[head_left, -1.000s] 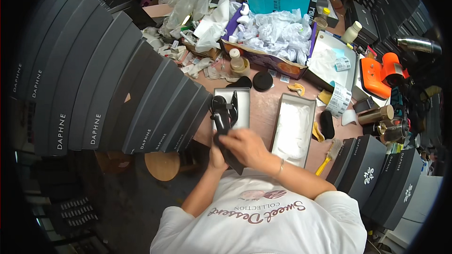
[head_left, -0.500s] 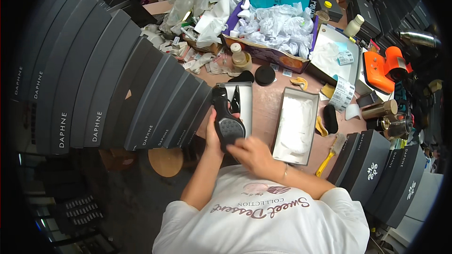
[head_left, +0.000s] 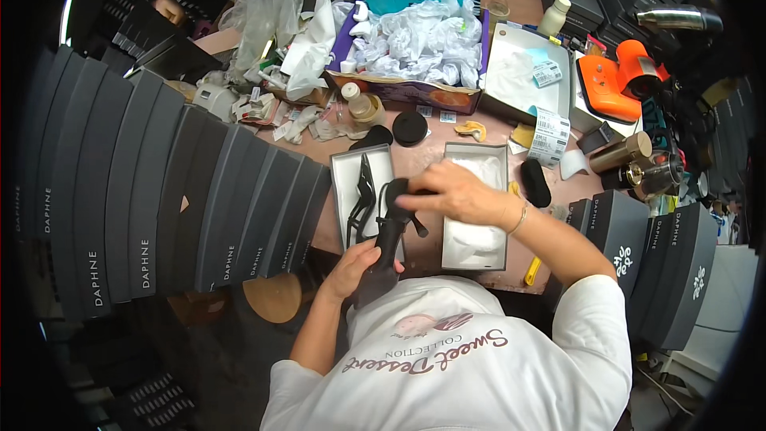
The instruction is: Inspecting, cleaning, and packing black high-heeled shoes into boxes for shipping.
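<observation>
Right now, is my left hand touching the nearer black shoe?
Touching. The head view shows the left hand around the nearer black shoe, thumb against one side and a fingertip showing on the other.

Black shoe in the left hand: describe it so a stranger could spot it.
Start at the row of dark shoeboxes on the left, then the nearest open pale box to its right. At that box's near end, the left hand holds the black shoe. The other black shoe lies inside the box; this one alone is held in hand.
</observation>
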A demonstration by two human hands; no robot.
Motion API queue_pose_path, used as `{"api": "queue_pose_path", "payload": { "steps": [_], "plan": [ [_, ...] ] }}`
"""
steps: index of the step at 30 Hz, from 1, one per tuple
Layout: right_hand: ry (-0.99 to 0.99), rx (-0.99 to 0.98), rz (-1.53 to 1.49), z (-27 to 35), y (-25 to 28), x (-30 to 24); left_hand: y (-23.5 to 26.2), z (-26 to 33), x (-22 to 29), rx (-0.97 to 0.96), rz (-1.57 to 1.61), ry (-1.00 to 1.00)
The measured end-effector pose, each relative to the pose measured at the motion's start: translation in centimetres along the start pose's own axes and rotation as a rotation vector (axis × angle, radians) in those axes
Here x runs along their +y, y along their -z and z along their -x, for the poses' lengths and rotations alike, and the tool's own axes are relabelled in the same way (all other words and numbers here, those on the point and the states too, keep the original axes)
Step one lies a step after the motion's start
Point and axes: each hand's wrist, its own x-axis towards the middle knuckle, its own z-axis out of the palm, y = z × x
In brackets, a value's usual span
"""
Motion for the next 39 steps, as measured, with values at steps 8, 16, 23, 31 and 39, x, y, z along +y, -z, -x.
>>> {"api": "queue_pose_path", "payload": {
  "steps": [8,16,23,31,39],
  "plan": [
    [-0.249,0.477,-0.293,-1.1,-4.7,-4.0,-0.6,-0.6,-3.8,-0.009,0.696,-0.102],
    [-0.49,0.344,-0.506,-1.5,-6.5,-6.0,-0.6,-4.0,-3.5,0.31,0.824,-0.118],
    [-1.061,0.396,-1.448,4.8,-5.9,-2.7,0.3,-1.9,1.1,0.24,-0.665,-0.342],
    [-0.96,0.392,-1.705,2.5,-7.4,-6.7,-1.2,-1.2,-1.5,0.265,-1.424,-0.791],
    [-0.933,0.546,-1.561,1.3,-8.7,-10.0,-3.4,-0.2,-4.5,0.303,0.9,-0.185]
  ]
}}
